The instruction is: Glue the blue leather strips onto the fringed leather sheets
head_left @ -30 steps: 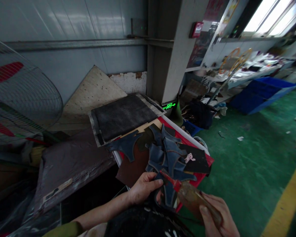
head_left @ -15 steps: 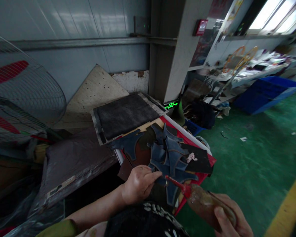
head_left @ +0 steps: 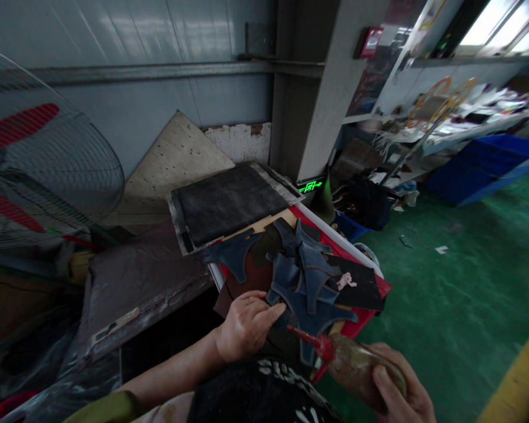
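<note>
My right hand (head_left: 403, 382) is wrapped around a brownish, half-clear squeeze bottle (head_left: 355, 367), tilted, with a long red nozzle (head_left: 306, 335). The nozzle tip hovers near my left thumb, over the pile. My left hand (head_left: 249, 323) is closed at the left end of a dark blue cut piece (head_left: 297, 302), its edge between thumb and forefinger. The piece looks like leather or cloth. Several similar blue cut pieces (head_left: 320, 267) overlap just beyond, and one lies apart (head_left: 233, 255) to the left.
A black padded board (head_left: 233, 205) lies at the table's back. Pink scrap (head_left: 346, 282) rests on a black sheet at right. A caged fan (head_left: 48, 158) with red blades stands left, beside a brown covered surface (head_left: 145, 276). Blue bins (head_left: 489, 167) stand on the green floor.
The bottle and my right hand have moved left and slightly down, bringing the nozzle tip nearer my left thumb. My left hand stays at the blue piece. The view has shifted slightly.
</note>
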### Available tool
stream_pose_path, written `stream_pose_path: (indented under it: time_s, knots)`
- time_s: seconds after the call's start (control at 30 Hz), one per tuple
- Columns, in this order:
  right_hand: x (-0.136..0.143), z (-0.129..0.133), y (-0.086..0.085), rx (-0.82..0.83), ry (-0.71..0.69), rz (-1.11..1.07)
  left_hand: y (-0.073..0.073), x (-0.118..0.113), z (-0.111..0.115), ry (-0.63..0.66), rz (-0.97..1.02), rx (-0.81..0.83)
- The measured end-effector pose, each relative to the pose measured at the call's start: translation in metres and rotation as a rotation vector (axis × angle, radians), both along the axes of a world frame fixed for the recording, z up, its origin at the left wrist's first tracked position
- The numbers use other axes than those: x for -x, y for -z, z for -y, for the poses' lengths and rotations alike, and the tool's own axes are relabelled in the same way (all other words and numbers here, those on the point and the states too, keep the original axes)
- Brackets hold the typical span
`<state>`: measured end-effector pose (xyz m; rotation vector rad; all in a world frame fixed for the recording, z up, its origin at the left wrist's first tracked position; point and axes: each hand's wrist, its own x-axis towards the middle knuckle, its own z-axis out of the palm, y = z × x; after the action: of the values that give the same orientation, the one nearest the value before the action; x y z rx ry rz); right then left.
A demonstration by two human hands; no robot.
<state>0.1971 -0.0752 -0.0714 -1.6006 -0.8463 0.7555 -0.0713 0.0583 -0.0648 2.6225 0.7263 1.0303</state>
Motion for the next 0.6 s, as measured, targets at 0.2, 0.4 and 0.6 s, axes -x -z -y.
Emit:
stream_pose_path:
  time_s: [0.2, 0.4, 0.6]
  knots:
    - [-0.003, -0.002, 0.012, 0.091, 0.118, -0.090, 0.001, 0.000, 0.002, -0.009, -0.009, 0.019]
    - [0.004, 0.002, 0.017, 0.153, 0.037, -0.246, 0.003, 0.000, 0.003, -0.031, -0.009, 0.022]
    - [0.000, 0.012, 0.032, 0.170, -0.122, -0.377, 0.005, 0.001, 0.003, -0.016, -0.026, 0.022]
